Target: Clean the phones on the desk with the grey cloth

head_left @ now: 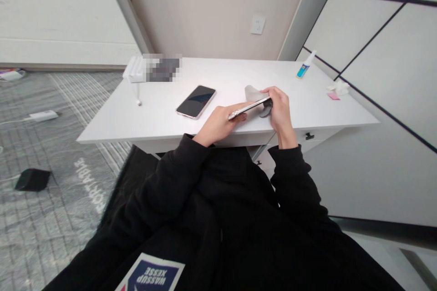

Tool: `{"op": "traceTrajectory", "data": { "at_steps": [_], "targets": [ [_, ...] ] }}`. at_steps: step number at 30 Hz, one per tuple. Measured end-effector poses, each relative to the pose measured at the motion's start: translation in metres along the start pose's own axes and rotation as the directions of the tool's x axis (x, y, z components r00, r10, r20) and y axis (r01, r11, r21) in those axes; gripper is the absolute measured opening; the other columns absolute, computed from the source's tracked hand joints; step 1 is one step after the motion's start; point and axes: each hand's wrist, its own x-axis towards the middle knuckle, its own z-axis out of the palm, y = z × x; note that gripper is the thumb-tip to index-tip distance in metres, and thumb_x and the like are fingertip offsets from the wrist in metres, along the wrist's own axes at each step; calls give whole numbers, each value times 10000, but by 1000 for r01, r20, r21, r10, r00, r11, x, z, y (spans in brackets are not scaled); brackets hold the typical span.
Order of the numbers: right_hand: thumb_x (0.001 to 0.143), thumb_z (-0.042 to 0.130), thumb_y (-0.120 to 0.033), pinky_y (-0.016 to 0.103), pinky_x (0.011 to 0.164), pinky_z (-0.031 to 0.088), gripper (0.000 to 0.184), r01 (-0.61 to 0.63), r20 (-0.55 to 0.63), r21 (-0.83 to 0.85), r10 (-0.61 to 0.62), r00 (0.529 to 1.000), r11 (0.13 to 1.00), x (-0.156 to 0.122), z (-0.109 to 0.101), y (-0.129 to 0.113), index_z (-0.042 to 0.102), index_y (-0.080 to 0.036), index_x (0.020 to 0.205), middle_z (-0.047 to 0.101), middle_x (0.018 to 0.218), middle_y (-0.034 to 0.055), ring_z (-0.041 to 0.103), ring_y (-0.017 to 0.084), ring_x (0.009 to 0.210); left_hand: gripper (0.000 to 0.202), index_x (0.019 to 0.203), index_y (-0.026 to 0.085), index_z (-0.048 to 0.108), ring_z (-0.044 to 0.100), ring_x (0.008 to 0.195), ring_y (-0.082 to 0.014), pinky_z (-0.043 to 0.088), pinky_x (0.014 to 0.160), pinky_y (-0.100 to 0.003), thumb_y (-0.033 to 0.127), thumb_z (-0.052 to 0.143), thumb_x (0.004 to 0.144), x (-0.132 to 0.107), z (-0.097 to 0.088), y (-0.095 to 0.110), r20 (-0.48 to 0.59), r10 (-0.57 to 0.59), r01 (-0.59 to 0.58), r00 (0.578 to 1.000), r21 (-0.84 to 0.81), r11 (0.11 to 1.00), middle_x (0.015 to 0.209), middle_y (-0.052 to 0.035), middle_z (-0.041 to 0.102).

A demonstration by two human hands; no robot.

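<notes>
A smartphone (250,107), seen nearly edge-on, is held tilted above the front of the white desk. My left hand (219,121) grips its near-left end, with fingers underneath. My right hand (281,107) closes round the far-right end. Beneath the phone, by my right fingers, is a dark rounded piece (266,111); I cannot tell what it is or whether it is attached. Behind the phone a pale grey, thin sheet-like thing (253,93) shows in part. Another smartphone (197,101) in a clear pinkish case lies screen up to the left of my hands.
The white desk (164,122) stands against the wall. A small bottle (303,70) with a blue label, crumpled white tissue (339,86) and a pink slip (333,96) are at the right. At the back left are a white charger with cable (134,70) and a blurred dark item (164,69).
</notes>
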Motion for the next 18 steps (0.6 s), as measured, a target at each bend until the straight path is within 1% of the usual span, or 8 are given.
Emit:
{"op": "traceTrajectory", "data": {
  "at_steps": [2, 4, 6, 7, 12, 13, 15, 18],
  "targets": [
    [909, 577, -597, 359, 907, 498, 367, -25, -27, 124, 29, 999, 992, -2, 3, -6, 676, -247, 860, 678, 897, 9, 641, 197, 920, 441, 1399, 210, 594, 716, 1050, -229, 495, 984, -308, 368, 550, 989, 0, 0, 0, -4, -5, 5, 1000, -16, 1000, 1130, -53, 767],
    [894, 588, -627, 376, 936, 501, 394, -128, -23, 253, 138, 990, 959, -3, 9, -11, 666, -242, 921, 695, 966, 24, 652, 200, 948, 447, 1398, 180, 590, 730, 975, -222, 511, 932, -300, 365, 545, 993, 0, 1, 1, -17, -21, 20, 1000, -20, 1000, 1028, -58, 785],
    [883, 579, -669, 388, 939, 504, 447, -248, 7, 293, 258, 966, 923, -2, 16, -14, 654, -230, 919, 690, 950, 34, 653, 203, 933, 446, 1386, 171, 598, 731, 958, -221, 513, 914, -296, 368, 557, 988, 0, 1, 1, -43, -35, 34, 998, -14, 999, 1014, -62, 786],
    [875, 585, -681, 388, 935, 506, 458, -280, 24, 275, 285, 958, 920, -1, 20, -14, 647, -228, 895, 677, 914, 29, 649, 204, 913, 447, 1383, 171, 599, 731, 961, -220, 512, 917, -295, 373, 562, 986, 0, 1, 1, -60, -42, 41, 997, -17, 999, 1024, -64, 784],
    [867, 606, -679, 367, 941, 483, 443, -236, 141, 180, 213, 967, 955, 4, 26, -13, 617, -239, 823, 610, 810, -14, 621, 193, 875, 476, 1384, 158, 590, 748, 923, -216, 523, 911, -291, 429, 547, 995, -1, -1, -1, -116, -87, 73, 989, -127, 989, 1039, -78, 779],
    [859, 617, -671, 364, 926, 484, 435, -233, 132, 182, 211, 969, 955, 4, 26, -12, 611, -239, 805, 604, 798, -17, 615, 190, 859, 476, 1380, 159, 593, 749, 922, -218, 524, 911, -292, 435, 547, 995, -1, -1, 0, -117, -89, 73, 989, -134, 988, 1036, -78, 779],
    [825, 658, -630, 354, 882, 490, 399, -198, 51, 183, 192, 980, 963, 5, 23, -9, 595, -240, 767, 587, 769, -22, 601, 184, 818, 472, 1385, 169, 594, 745, 933, -221, 523, 916, -298, 428, 556, 991, -1, -2, 0, -101, -76, 64, 992, -116, 991, 1016, -72, 782],
    [824, 652, -572, 350, 857, 494, 333, -88, -64, 132, 97, 993, 987, 4, 20, -7, 604, -247, 768, 604, 786, -14, 604, 189, 821, 476, 1400, 181, 589, 734, 964, -231, 523, 925, -312, 408, 573, 982, -1, -2, 1, -58, -52, 47, 997, -76, 996, 1006, -70, 785]
  ]
}}
